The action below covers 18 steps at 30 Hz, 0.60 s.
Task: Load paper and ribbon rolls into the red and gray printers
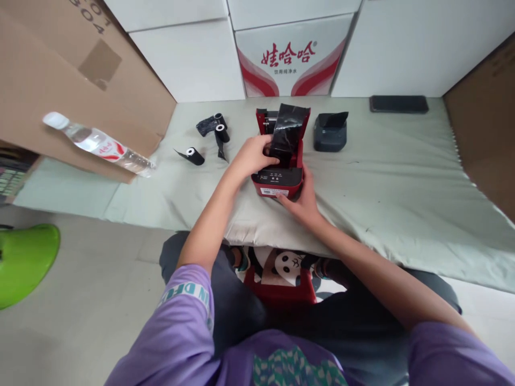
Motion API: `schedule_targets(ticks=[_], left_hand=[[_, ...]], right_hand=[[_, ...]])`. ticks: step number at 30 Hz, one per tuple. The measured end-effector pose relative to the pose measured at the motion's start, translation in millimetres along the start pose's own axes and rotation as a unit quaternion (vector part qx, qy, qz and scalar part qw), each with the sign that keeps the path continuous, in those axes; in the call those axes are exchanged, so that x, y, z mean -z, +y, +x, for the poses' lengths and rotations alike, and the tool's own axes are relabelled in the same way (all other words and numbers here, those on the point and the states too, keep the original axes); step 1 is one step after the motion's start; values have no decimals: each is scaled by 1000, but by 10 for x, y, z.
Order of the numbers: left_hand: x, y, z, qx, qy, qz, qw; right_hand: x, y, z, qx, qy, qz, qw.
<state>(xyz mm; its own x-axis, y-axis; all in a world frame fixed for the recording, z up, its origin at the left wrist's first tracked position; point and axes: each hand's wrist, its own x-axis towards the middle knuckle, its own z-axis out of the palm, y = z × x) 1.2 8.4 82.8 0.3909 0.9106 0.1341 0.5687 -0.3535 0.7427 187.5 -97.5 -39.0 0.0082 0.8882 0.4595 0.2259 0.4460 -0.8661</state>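
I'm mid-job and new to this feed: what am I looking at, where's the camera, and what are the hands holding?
There is no machine arm: these are a person's two bare hands, filmed by one camera worn on the head, looking down. The left hand reaches into the open top of a small red and black printer, at a black glossy ribbon. The right hand steadies the printer's front corner. It stands on a pale cloth-covered table. Nearby lie small black ribbon rolls, a dark grey printer, a black phone and a clear plastic water bottle.
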Motion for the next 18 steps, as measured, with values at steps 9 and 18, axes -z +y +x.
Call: schedule_targets(ticks=[9, 18], left_hand=[[-74, 174, -21, 22, -12, 170, 985], [-90, 139, 12, 29, -41, 222, 974]], right_hand=[[13, 46, 18, -5, -5, -13, 1000], [12, 30, 9, 6, -7, -13, 1000]])
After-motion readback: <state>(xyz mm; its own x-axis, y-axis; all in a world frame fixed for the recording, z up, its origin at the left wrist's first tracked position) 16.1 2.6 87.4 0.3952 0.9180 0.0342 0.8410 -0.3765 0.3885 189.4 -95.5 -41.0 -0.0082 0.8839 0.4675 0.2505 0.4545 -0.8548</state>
